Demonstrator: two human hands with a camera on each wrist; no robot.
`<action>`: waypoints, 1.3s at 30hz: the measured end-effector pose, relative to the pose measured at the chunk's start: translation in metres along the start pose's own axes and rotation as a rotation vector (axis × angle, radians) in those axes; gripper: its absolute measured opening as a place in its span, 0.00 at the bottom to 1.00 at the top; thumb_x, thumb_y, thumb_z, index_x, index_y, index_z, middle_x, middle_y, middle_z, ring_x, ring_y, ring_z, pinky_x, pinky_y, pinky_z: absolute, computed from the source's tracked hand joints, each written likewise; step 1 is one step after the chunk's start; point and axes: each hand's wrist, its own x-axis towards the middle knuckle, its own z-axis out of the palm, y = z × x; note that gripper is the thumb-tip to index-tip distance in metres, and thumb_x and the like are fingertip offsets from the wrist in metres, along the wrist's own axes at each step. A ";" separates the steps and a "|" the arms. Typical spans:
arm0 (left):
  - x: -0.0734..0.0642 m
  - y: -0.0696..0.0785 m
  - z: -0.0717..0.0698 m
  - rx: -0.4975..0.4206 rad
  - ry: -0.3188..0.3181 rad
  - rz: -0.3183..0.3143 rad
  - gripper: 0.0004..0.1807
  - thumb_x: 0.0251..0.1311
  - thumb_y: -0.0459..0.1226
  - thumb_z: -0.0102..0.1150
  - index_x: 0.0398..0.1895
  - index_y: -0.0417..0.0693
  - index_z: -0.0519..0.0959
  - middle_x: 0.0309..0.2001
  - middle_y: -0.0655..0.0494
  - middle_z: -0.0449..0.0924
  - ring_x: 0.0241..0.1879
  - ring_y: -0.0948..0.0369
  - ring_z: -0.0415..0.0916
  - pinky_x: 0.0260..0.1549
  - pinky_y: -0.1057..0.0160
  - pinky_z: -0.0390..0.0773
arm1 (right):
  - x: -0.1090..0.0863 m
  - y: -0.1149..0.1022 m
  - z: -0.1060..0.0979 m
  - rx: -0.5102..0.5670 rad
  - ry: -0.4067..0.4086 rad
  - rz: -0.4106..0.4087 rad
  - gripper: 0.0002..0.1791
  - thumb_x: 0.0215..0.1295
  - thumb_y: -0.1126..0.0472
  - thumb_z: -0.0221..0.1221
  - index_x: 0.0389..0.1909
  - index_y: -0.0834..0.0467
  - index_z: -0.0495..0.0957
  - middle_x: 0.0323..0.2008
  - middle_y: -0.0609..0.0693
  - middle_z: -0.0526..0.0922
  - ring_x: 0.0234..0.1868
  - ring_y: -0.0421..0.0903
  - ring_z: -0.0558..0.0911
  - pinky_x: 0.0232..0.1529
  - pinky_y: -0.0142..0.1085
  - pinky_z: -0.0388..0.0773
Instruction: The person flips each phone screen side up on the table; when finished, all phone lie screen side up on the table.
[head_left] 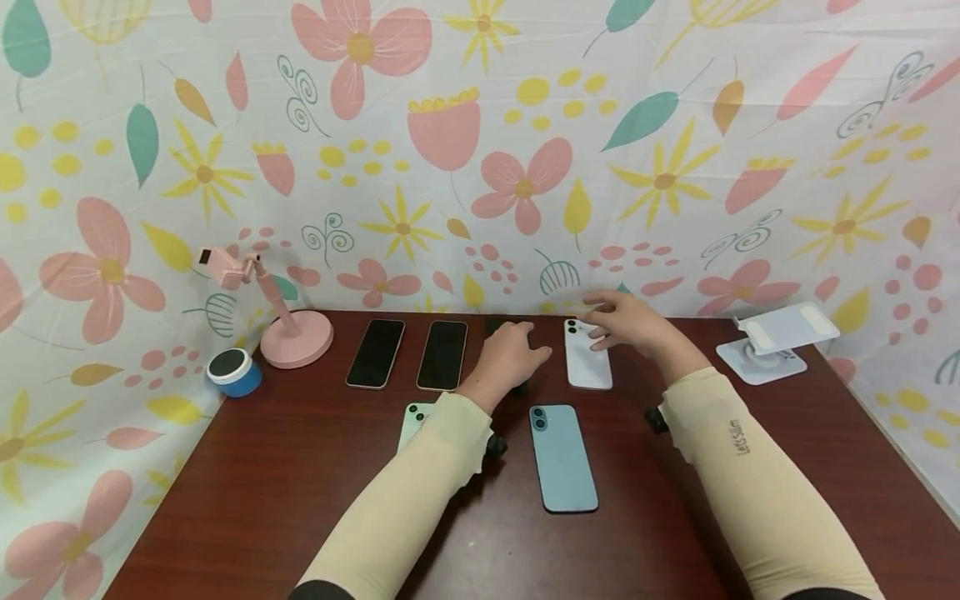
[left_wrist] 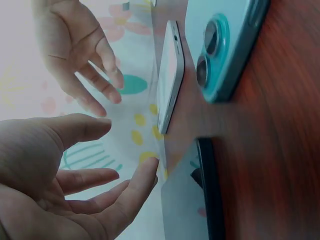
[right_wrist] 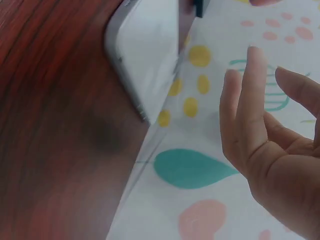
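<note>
My left hand (head_left: 507, 357) hovers over a dark phone (left_wrist: 186, 210) with its fingers loosely bent and holding nothing. That phone is mostly hidden beneath the hand in the head view. My right hand (head_left: 632, 323) is held above the upper end of a white phone (head_left: 588, 365), which lies with its camera side up. In the right wrist view, the right hand's fingers (right_wrist: 252, 100) are apart from the white phone. A blue phone (head_left: 566, 458) lies camera side up, nearer me. The left forearm partly covers a pale green phone (head_left: 410, 425).
Two phones lie screen up to the left, an outer black-screened phone (head_left: 376, 354) and an inner one (head_left: 442, 356). A pink phone stand (head_left: 294, 337) and a blue jar (head_left: 238, 379) stand at the far left. On the right is a white folding stand (head_left: 787, 329). A patterned cloth hangs behind the table.
</note>
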 end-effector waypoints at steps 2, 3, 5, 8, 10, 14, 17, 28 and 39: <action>0.001 0.004 0.004 0.018 -0.009 0.006 0.34 0.76 0.50 0.61 0.79 0.47 0.71 0.76 0.44 0.72 0.72 0.48 0.77 0.69 0.50 0.80 | 0.002 0.006 -0.003 -0.013 0.008 0.006 0.37 0.84 0.54 0.53 0.84 0.67 0.54 0.75 0.74 0.66 0.66 0.70 0.79 0.56 0.50 0.89; 0.001 0.006 0.006 0.032 -0.014 0.009 0.34 0.76 0.51 0.61 0.79 0.47 0.71 0.76 0.45 0.73 0.72 0.49 0.77 0.69 0.51 0.80 | 0.003 0.008 -0.005 -0.020 0.012 0.011 0.37 0.84 0.54 0.53 0.84 0.68 0.54 0.75 0.74 0.66 0.66 0.70 0.79 0.56 0.51 0.89; 0.002 0.010 0.011 0.060 -0.024 0.014 0.34 0.76 0.51 0.61 0.79 0.47 0.71 0.77 0.45 0.72 0.71 0.49 0.77 0.68 0.52 0.81 | 0.006 0.013 -0.007 -0.040 0.023 0.021 0.38 0.84 0.54 0.53 0.84 0.68 0.54 0.75 0.75 0.65 0.67 0.70 0.78 0.58 0.52 0.88; 0.005 0.015 0.018 0.094 -0.043 0.020 0.34 0.76 0.50 0.61 0.80 0.48 0.71 0.77 0.46 0.71 0.71 0.51 0.78 0.67 0.53 0.81 | 0.010 0.018 -0.010 -0.076 0.043 0.046 0.38 0.84 0.52 0.53 0.83 0.68 0.55 0.76 0.74 0.65 0.68 0.70 0.77 0.59 0.54 0.87; 0.006 0.018 0.024 0.112 -0.062 0.029 0.34 0.76 0.51 0.62 0.79 0.48 0.71 0.77 0.47 0.71 0.71 0.52 0.78 0.67 0.55 0.81 | 0.013 0.021 -0.012 -0.087 0.057 0.065 0.38 0.84 0.52 0.53 0.83 0.67 0.55 0.77 0.74 0.64 0.69 0.71 0.76 0.59 0.54 0.87; 0.009 0.022 0.035 0.149 -0.101 0.057 0.34 0.75 0.52 0.63 0.78 0.48 0.72 0.76 0.49 0.73 0.70 0.54 0.77 0.68 0.57 0.80 | 0.020 0.029 -0.014 -0.093 0.071 0.094 0.38 0.83 0.51 0.54 0.83 0.68 0.56 0.78 0.73 0.63 0.71 0.71 0.75 0.59 0.52 0.87; 0.011 0.023 0.041 0.184 -0.113 0.071 0.35 0.75 0.53 0.62 0.78 0.47 0.72 0.75 0.49 0.73 0.71 0.53 0.75 0.71 0.57 0.78 | 0.027 0.036 -0.015 -0.101 0.074 0.098 0.38 0.83 0.51 0.54 0.82 0.69 0.57 0.78 0.73 0.63 0.72 0.71 0.75 0.60 0.52 0.87; 0.017 0.039 0.059 0.359 -0.108 0.135 0.35 0.76 0.56 0.60 0.78 0.50 0.73 0.75 0.52 0.74 0.74 0.56 0.71 0.76 0.60 0.70 | 0.041 0.054 -0.016 -0.106 0.082 0.112 0.33 0.83 0.53 0.52 0.80 0.68 0.62 0.77 0.72 0.64 0.72 0.70 0.73 0.60 0.50 0.87; 0.011 0.057 0.072 0.546 -0.097 0.146 0.40 0.69 0.66 0.61 0.74 0.52 0.76 0.72 0.52 0.74 0.66 0.54 0.71 0.56 0.62 0.84 | 0.042 0.045 -0.010 -0.148 0.076 0.127 0.30 0.82 0.55 0.53 0.78 0.66 0.67 0.74 0.71 0.67 0.67 0.63 0.75 0.60 0.50 0.87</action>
